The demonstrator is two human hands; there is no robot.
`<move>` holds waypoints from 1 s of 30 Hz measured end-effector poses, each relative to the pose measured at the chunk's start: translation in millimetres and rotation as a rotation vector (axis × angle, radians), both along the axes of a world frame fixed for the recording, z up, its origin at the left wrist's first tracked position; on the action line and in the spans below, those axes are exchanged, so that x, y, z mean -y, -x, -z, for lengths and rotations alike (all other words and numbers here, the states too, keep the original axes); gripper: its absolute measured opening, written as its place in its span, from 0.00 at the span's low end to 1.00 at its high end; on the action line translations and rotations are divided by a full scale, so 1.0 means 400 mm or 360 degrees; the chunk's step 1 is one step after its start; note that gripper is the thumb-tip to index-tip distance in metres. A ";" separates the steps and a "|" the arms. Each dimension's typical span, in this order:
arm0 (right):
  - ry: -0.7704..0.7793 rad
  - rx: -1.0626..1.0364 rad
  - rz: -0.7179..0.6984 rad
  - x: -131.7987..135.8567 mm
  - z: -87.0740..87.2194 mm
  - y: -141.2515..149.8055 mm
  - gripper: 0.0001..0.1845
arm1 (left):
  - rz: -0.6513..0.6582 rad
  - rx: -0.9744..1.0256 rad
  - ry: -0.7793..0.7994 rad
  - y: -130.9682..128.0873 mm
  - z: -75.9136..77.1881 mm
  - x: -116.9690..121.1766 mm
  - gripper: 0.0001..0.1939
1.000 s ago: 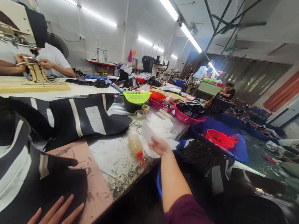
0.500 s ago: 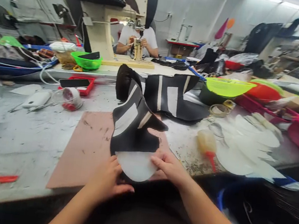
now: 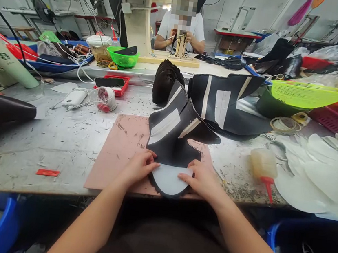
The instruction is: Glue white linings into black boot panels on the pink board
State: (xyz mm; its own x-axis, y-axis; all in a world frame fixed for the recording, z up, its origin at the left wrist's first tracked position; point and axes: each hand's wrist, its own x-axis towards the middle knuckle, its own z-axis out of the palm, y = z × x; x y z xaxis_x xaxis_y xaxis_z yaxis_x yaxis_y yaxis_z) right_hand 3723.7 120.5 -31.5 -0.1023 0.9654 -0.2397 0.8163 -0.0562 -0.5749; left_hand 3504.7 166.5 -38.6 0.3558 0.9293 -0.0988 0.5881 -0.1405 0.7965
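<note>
A black boot upper [image 3: 176, 150], with pale strips on its inner side, lies with its toe towards me. On that toe rests a half-round white stiffener piece [image 3: 169, 180], with a black margin showing round its curve. My left hand [image 3: 142, 165] is closed at its left corner, thumb on the white piece and fingers at the upper's edge. At the right corner my right hand [image 3: 204, 178] pinches the white piece and the upper, thumb on top. The fingertips under the upper are hidden. Beneath lies a pink board [image 3: 110, 152].
More black uppers [image 3: 221, 104] are stacked behind. A glue bottle [image 3: 264, 167] with a red nozzle and white cut pieces [image 3: 311, 172] lie to the right. Left are a roll of tape [image 3: 106, 99], a red strip [image 3: 48, 172] and dark leather [image 3: 1, 114]. A person [image 3: 180, 33] sits at a machine opposite.
My left hand has moved up to the white piece's left corner, its thumb now on top. The white piece lies straighter on the toe. My view has shifted left and down.
</note>
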 end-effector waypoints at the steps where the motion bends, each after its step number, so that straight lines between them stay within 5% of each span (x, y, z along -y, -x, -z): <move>1: 0.0016 0.0042 -0.0003 -0.002 0.000 0.003 0.14 | 0.0007 -0.0009 -0.0001 0.000 -0.002 -0.003 0.13; 14: -0.0088 0.0322 -0.0069 0.003 -0.005 0.021 0.14 | 0.0021 -0.0302 -0.0271 -0.021 -0.007 0.014 0.13; 18: -0.0254 0.0490 -0.0129 0.011 -0.001 0.027 0.14 | 0.0010 -0.0472 -0.0493 -0.039 -0.005 0.050 0.03; 23: -0.0761 0.0546 0.0056 0.027 0.037 0.017 0.20 | 0.0678 -0.0620 -0.1151 -0.050 0.017 0.114 0.14; 27: -0.1270 0.0379 -0.0247 0.064 0.083 0.045 0.15 | 0.0773 -0.0775 -0.1108 -0.032 0.037 0.130 0.17; 30: -0.1234 0.0346 -0.0538 0.087 0.107 0.071 0.23 | 0.0815 -0.0902 -0.1027 -0.010 0.035 0.122 0.22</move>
State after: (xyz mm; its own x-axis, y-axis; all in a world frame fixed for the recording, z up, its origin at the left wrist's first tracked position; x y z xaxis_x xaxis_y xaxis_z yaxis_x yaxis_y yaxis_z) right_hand 3695.5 85.7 -74.2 -0.4409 0.7907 0.4247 0.8146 0.5512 -0.1805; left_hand 3508.8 117.7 -52.8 0.7850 0.6127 0.0919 0.6050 -0.7900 0.0989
